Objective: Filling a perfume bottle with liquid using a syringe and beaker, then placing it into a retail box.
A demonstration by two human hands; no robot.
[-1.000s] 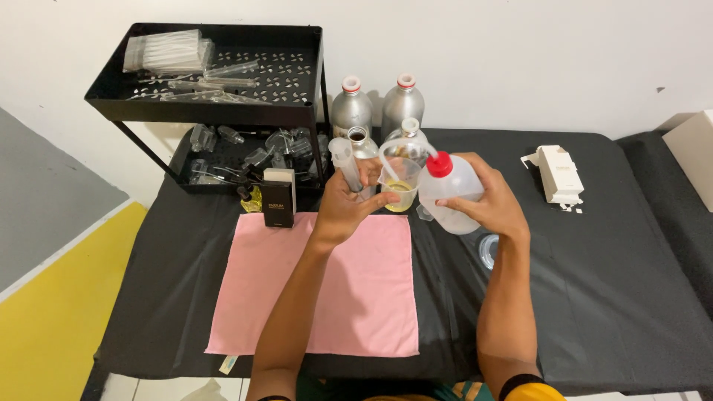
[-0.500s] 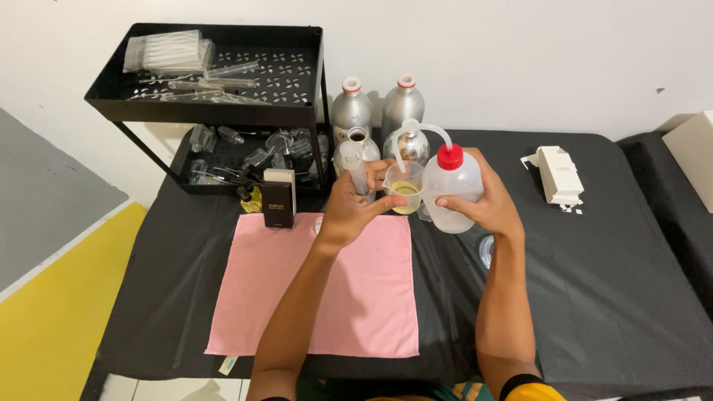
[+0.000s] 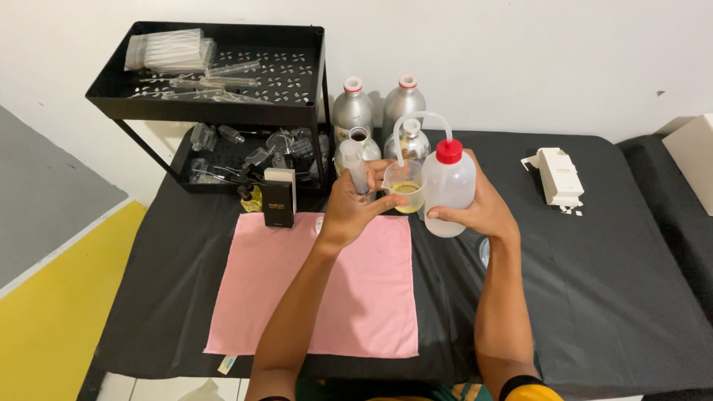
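Wash bottle [image 3: 447, 187] raised upright in right hand [image 3: 481, 209], left hand [image 3: 350, 210] gripping beaker [image 3: 405, 187] of yellow liquid

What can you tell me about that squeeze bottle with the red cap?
The squeeze bottle looks like soft, cloudy white plastic, with a red screw cap and a thin clear tube that arches up from the cap and bends down to the left, ending over the small clear cup of yellowish liquid. It stands upright, gripped around its body by the right hand, above the black table cover. The left hand holds the cup beside it. Its fill level cannot be told.
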